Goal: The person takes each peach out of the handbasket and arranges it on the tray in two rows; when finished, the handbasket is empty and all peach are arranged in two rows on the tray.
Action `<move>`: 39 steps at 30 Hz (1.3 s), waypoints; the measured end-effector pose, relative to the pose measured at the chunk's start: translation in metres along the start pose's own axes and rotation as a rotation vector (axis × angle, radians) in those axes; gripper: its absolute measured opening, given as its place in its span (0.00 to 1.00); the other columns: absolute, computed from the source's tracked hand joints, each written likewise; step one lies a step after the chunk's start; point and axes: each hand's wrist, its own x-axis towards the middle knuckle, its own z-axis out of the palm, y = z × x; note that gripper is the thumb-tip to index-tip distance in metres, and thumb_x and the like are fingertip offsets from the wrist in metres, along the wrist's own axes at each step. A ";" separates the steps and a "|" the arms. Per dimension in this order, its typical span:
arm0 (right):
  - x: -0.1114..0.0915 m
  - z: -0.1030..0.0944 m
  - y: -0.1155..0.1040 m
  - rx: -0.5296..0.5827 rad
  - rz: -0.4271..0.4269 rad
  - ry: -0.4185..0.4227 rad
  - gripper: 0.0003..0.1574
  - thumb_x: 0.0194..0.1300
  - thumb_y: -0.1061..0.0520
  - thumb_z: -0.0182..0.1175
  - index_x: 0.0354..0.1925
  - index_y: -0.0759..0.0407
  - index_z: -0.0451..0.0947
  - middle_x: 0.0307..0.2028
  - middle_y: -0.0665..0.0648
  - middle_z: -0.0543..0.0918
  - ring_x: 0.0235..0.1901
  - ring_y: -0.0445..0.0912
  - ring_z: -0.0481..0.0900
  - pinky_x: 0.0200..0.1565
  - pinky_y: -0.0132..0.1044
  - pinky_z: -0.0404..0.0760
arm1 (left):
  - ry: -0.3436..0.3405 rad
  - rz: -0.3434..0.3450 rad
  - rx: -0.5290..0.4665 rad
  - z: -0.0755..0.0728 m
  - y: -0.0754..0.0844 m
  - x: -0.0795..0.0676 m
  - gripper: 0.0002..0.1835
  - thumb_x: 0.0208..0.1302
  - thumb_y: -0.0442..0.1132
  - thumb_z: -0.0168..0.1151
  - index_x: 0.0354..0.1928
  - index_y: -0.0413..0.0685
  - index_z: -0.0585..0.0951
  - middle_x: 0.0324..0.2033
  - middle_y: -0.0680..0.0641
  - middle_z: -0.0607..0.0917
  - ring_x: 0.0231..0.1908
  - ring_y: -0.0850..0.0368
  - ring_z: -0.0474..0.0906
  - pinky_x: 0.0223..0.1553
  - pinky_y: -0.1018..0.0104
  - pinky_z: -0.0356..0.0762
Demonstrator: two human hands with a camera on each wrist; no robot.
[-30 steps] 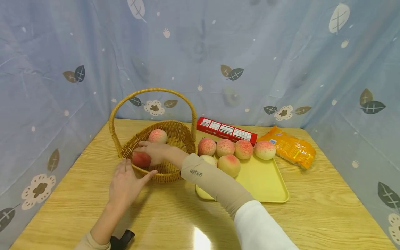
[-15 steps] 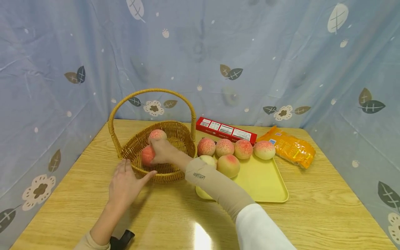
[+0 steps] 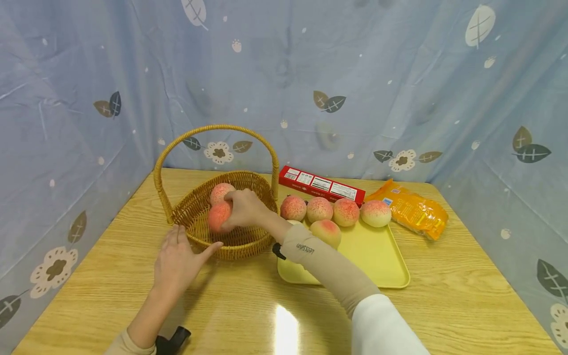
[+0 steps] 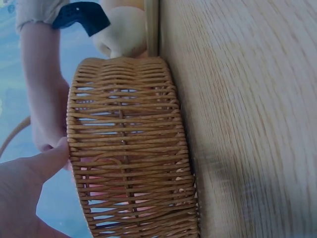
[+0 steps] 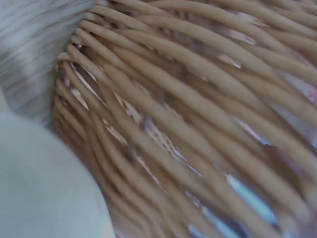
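A wicker basket (image 3: 239,252) with a tall arched handle stands at the left of the table. Inside it, my right hand (image 3: 248,209) grips a red peach (image 3: 218,218) from the right side. Behind that one lies a pink-speckled peach (image 3: 221,191), overlapped by it in the head view. My left hand (image 3: 176,261) rests at the basket's front left rim, fingers extended and thumb spread along the edge. In the left wrist view the left thumb (image 4: 52,157) touches the rim. Basket weave fills most of the right wrist view, so the right fingers are hidden there.
Right of the basket, a yellow tray (image 3: 377,264) bears several peaches, including a yellowish peach (image 3: 326,233). A long red box (image 3: 319,185) lies behind them, beside an orange packet (image 3: 412,209). A patterned curtain (image 3: 284,88) encloses the table at the back and sides.
The red peach has shifted rightward from the basket's front left toward its middle, with my right hand moving right too. My left hand has stayed at the rim.
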 end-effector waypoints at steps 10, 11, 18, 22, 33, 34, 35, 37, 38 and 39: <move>-0.036 -0.028 0.003 0.188 0.060 0.090 0.39 0.42 0.48 0.79 0.54 0.59 0.81 0.42 0.53 0.86 0.37 0.40 0.82 0.36 0.26 0.79 | -0.014 0.003 0.006 0.001 0.001 -0.001 0.62 0.60 0.73 0.52 0.65 0.13 0.55 0.65 0.18 0.55 0.65 0.22 0.53 0.62 0.34 0.58; -0.040 -0.030 0.004 0.220 0.064 0.096 0.39 0.42 0.49 0.79 0.53 0.59 0.81 0.42 0.53 0.86 0.37 0.40 0.82 0.36 0.27 0.80 | -0.016 0.000 0.005 0.001 0.001 -0.001 0.62 0.60 0.73 0.52 0.65 0.13 0.55 0.66 0.18 0.55 0.65 0.22 0.52 0.62 0.34 0.58; -0.074 -0.039 0.013 0.501 0.117 0.095 0.37 0.43 0.59 0.78 0.54 0.67 0.79 0.47 0.60 0.85 0.44 0.45 0.84 0.43 0.31 0.82 | -0.015 -0.009 0.000 0.001 0.002 -0.001 0.62 0.60 0.73 0.52 0.65 0.13 0.55 0.65 0.18 0.54 0.65 0.22 0.53 0.62 0.35 0.59; -0.097 -0.046 0.020 0.545 0.134 0.122 0.36 0.43 0.60 0.78 0.52 0.67 0.79 0.46 0.60 0.85 0.44 0.47 0.85 0.44 0.34 0.83 | -0.026 -0.015 -0.003 0.001 0.002 -0.002 0.62 0.59 0.74 0.52 0.65 0.14 0.54 0.66 0.18 0.53 0.66 0.22 0.52 0.62 0.35 0.59; -0.147 -0.063 0.052 0.590 0.153 0.269 0.33 0.44 0.64 0.77 0.51 0.71 0.80 0.46 0.62 0.85 0.46 0.52 0.84 0.47 0.40 0.82 | -0.019 -0.010 -0.009 0.000 0.001 -0.006 0.62 0.59 0.73 0.53 0.65 0.13 0.55 0.65 0.17 0.54 0.66 0.23 0.51 0.65 0.36 0.54; -0.152 -0.065 0.056 0.575 0.168 0.281 0.33 0.44 0.64 0.77 0.51 0.71 0.79 0.46 0.63 0.85 0.46 0.52 0.84 0.47 0.40 0.82 | -0.012 -0.006 -0.008 0.001 0.001 -0.006 0.62 0.59 0.73 0.53 0.64 0.13 0.55 0.65 0.17 0.54 0.66 0.23 0.52 0.65 0.36 0.54; -0.158 -0.068 0.059 0.563 0.191 0.285 0.34 0.45 0.63 0.77 0.52 0.70 0.79 0.46 0.62 0.85 0.46 0.52 0.84 0.46 0.38 0.81 | -0.006 -0.001 -0.009 0.001 0.002 -0.007 0.62 0.59 0.73 0.54 0.64 0.12 0.56 0.65 0.17 0.55 0.65 0.23 0.52 0.65 0.36 0.54; -0.168 -0.072 0.065 0.547 0.222 0.302 0.34 0.45 0.62 0.77 0.52 0.70 0.79 0.46 0.63 0.85 0.47 0.53 0.83 0.47 0.37 0.81 | 0.007 0.008 -0.010 0.002 0.003 -0.007 0.61 0.59 0.72 0.55 0.64 0.12 0.56 0.65 0.17 0.55 0.65 0.22 0.53 0.65 0.36 0.55; -0.173 -0.073 0.068 0.542 0.237 0.308 0.35 0.45 0.62 0.77 0.52 0.71 0.79 0.46 0.64 0.85 0.47 0.53 0.83 0.46 0.37 0.81 | 0.012 0.011 -0.010 0.002 0.003 -0.007 0.61 0.59 0.72 0.55 0.63 0.12 0.57 0.64 0.17 0.56 0.65 0.22 0.53 0.65 0.36 0.55; -0.178 -0.075 0.071 0.545 0.250 0.314 0.36 0.45 0.62 0.77 0.53 0.72 0.78 0.47 0.65 0.84 0.47 0.54 0.83 0.47 0.37 0.81 | 0.018 0.014 -0.010 0.002 0.004 -0.007 0.61 0.59 0.71 0.55 0.63 0.12 0.57 0.64 0.17 0.56 0.65 0.22 0.53 0.64 0.36 0.55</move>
